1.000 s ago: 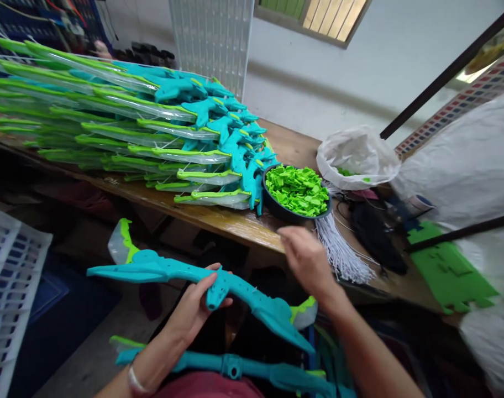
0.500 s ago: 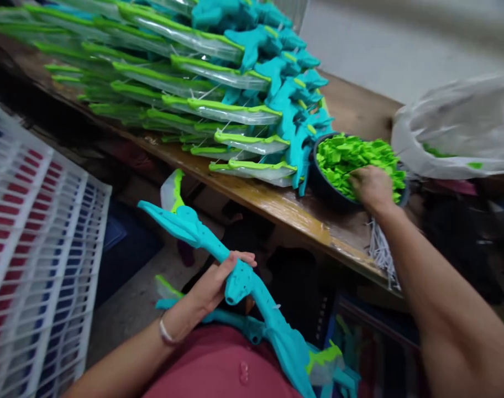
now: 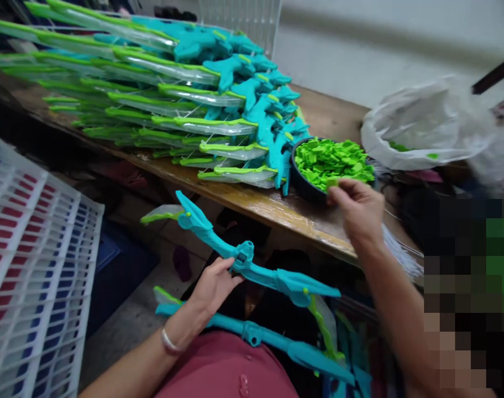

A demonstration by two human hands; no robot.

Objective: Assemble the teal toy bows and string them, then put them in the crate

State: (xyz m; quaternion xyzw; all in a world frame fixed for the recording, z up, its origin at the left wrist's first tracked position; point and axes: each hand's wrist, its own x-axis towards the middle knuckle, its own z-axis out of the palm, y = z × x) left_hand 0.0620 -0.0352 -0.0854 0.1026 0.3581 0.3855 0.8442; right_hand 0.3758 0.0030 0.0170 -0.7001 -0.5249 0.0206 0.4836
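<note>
My left hand (image 3: 214,284) is closed around the middle of a teal bow-shaped plastic part (image 3: 262,275), beside the square opening in its hub. Each end of this part carries a green-edged translucent piece. A similar teal part (image 3: 277,340) lies across my lap below it. Between thumb and fingers, my right hand (image 3: 362,213) pinches a small green plastic piece (image 3: 331,182) at the near rim of a dark round tub (image 3: 304,185). Heaped in the tub are many loose green pieces (image 3: 330,157).
Stacked teal and green parts (image 3: 252,110) cover much of the wooden table (image 3: 252,193). A white plastic bag (image 3: 426,127) stands behind the tub. White strings (image 3: 401,254) hang at the table edge. On the left is a white slatted crate (image 3: 40,265).
My right hand has come out of the green heap toward me, with a green piece in its fingers. The teal part in my left hand has been turned over, showing its hub opening.
</note>
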